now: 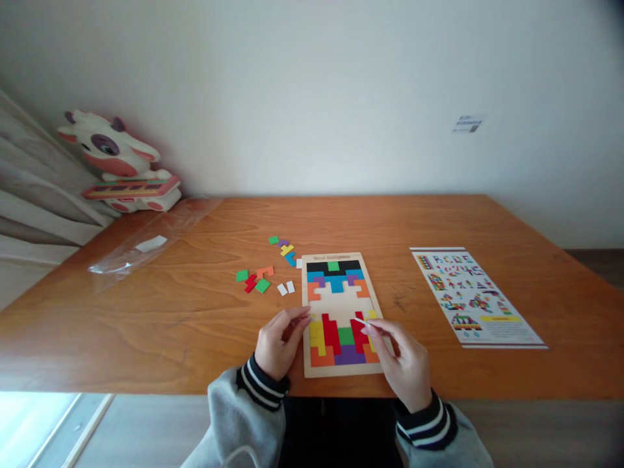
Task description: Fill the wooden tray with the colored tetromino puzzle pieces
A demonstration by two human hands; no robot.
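Observation:
A wooden block puzzle board (pixel 341 374) lies in front of me, with colored pieces set at its top and bottom and bare wood across the middle. My right hand (pixel 402 364) pinches a thin white puzzle piece (pixel 361 321) over the board's lower right, above a red piece (pixel 359 337). At the left edge of the board, my left hand (pixel 277 341) has its thumb and forefinger closed together; anything between them is hidden. A green piece (pixel 346 336) and a purple piece (pixel 350 355) sit in the lower part of the board.
Loose pieces lie left of the board, including an orange piece (pixel 266 272), a green square (pixel 262 286) and small white pieces (pixel 286 288). A printed pattern sheet (pixel 475 299) rests to the right. Farther left are a clear plastic bag (pixel 151 244) and a cow-shaped toy keyboard (pixel 127 169).

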